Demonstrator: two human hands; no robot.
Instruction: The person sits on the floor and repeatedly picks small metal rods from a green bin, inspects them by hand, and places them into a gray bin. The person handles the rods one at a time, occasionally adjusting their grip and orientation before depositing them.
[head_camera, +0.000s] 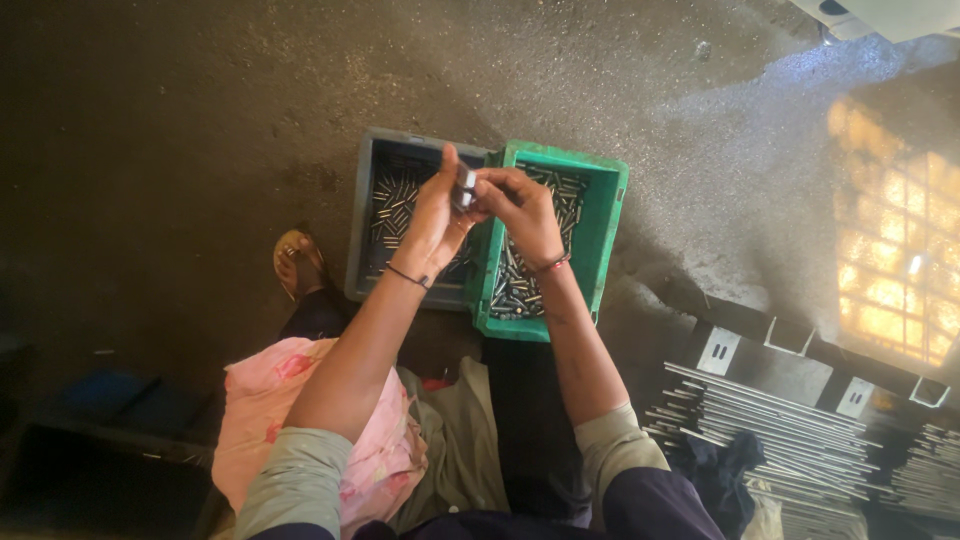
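Observation:
My left hand (437, 212) and my right hand (520, 208) meet above two crates and together pinch a small shiny metal piece (467, 182). Below the left hand stands a grey crate (359, 215) holding several short metal pins. Below the right hand stands a green crate (603, 232), also filled with several short metal pins. A dark band circles my left wrist and a reddish one my right wrist.
A sandalled foot (298, 264) rests left of the grey crate on the dark concrete floor. Pink and beige cloth (268, 400) covers my lap. Long metal rods (775, 430) and metal brackets (718, 350) lie at the lower right. Sunlight patches fall at the right.

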